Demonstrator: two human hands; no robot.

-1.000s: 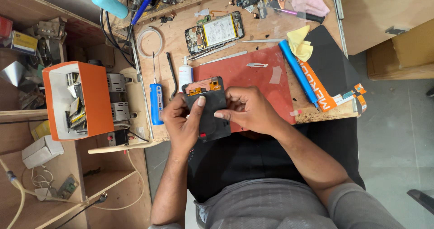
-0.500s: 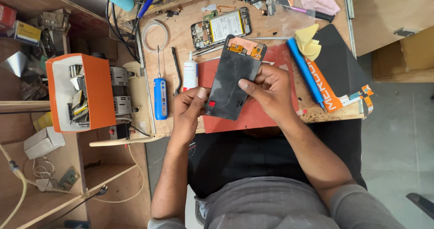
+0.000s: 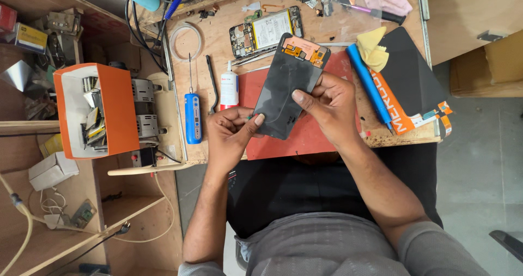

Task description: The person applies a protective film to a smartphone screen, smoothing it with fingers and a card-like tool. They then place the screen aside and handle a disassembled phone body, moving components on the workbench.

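Panel (image 3: 287,88) barely shifted | right hand (image 3: 327,104) grip pinches its edge | left hand (image 3: 231,134) grip probably closed on lower corner.

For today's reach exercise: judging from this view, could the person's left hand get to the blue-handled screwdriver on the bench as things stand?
Probably yes. The blue-handled screwdriver lies in the open just beside the left hand, with nothing between them. The hand is occupied, though: with the right hand it grips the dark phone screen panel, so it must first let go.

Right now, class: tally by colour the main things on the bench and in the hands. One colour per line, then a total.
Black: 1, display panel
Blue: 2, screwdriver, pen tool
Red: 1, mat
Orange: 1, bin
White: 1, bottle
Yellow: 1, cloth
Total: 7
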